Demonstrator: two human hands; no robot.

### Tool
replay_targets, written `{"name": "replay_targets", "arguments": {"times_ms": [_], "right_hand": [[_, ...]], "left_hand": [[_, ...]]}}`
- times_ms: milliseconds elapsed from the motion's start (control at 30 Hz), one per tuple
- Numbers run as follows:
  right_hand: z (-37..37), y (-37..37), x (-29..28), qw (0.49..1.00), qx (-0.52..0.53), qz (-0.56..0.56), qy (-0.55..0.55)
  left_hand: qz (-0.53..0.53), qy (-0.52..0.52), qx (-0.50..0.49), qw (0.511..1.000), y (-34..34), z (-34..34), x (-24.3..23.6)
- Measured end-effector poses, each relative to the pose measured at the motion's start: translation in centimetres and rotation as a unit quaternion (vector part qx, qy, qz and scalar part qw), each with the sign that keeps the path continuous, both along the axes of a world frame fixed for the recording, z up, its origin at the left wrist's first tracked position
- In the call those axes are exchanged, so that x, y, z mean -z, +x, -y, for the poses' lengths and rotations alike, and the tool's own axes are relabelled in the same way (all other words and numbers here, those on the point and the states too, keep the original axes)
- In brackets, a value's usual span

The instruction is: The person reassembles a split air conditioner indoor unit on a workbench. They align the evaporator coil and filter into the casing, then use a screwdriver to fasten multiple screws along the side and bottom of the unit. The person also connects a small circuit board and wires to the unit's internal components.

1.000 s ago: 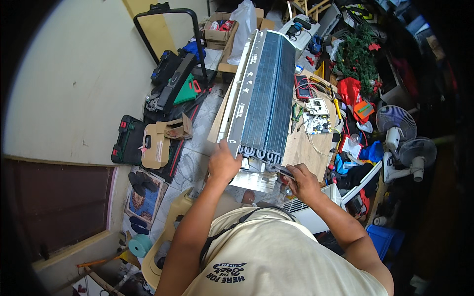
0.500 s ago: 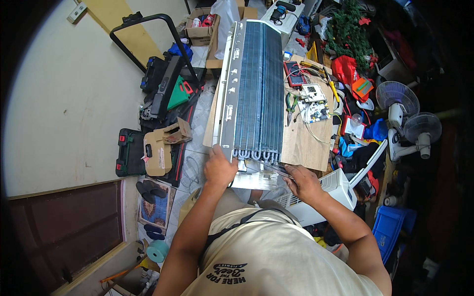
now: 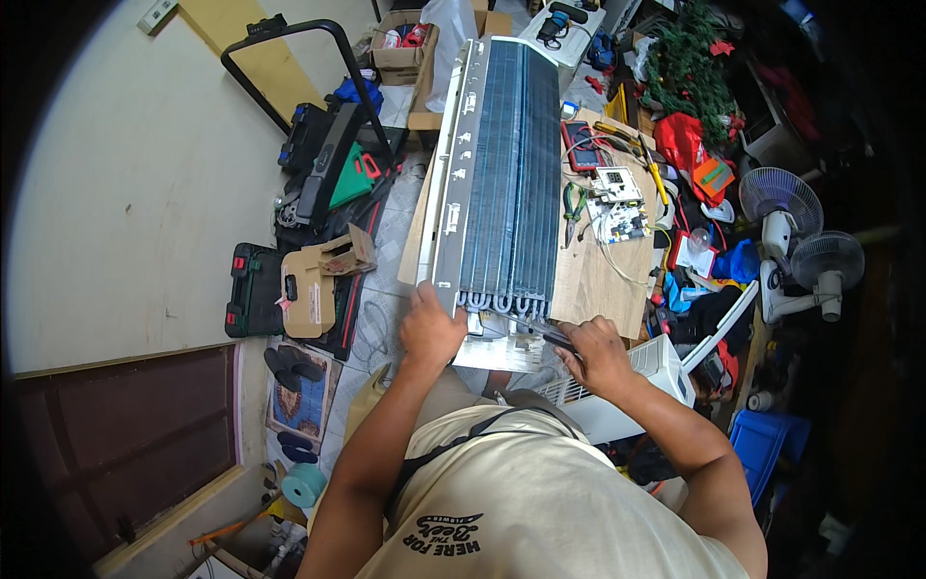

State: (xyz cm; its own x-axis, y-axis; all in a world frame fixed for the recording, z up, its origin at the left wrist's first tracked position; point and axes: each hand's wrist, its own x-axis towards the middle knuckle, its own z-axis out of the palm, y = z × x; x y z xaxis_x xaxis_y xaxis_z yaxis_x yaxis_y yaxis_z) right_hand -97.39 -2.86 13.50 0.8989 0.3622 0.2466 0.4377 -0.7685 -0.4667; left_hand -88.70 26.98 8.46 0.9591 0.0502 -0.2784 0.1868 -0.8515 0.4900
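A stripped air conditioner indoor unit [image 3: 511, 174] lies lengthwise before me, its dark finned coil facing up and the bent copper tube ends [image 3: 502, 303] toward me. At the near left corner of its frame, my left hand [image 3: 431, 328] is closed around the edge. Just right of the tube ends, my right hand [image 3: 596, 355] is closed on a thin dark rod [image 3: 552, 335]; whether it is a tool or a pipe I cannot tell. The rod points left toward the tube ends. Beneath them, a pale sheet-like piece [image 3: 500, 354] shows.
On the wooden board [image 3: 603, 275] to the right lie green-handled pliers [image 3: 573, 210], a red multimeter [image 3: 583, 147] and circuit boards [image 3: 619, 203]. A white plastic housing [image 3: 658, 372] stands near my right forearm. Tool cases [image 3: 258, 291] and cardboard [image 3: 311, 294] lie on the left.
The whole view has shifted slightly, moving the unit and board a little to the right in the picture. Both hands keep nearly the same places and grips.
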Motion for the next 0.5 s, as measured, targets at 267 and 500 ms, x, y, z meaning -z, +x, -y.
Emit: {"name": "replay_targets", "arguments": {"times_ms": [267, 500], "right_hand": [[0.4, 1.9, -0.5, 0.551, 0.263, -0.640, 0.466], [-0.7, 0.2, -0.2, 0.976, 0.061, -0.189, 0.093]], "left_hand": [[0.004, 0.009, -0.005, 1.000, -0.1, 0.3, 0.2], [0.025, 0.005, -0.006, 1.000, -0.2, 0.2, 0.6]]}}
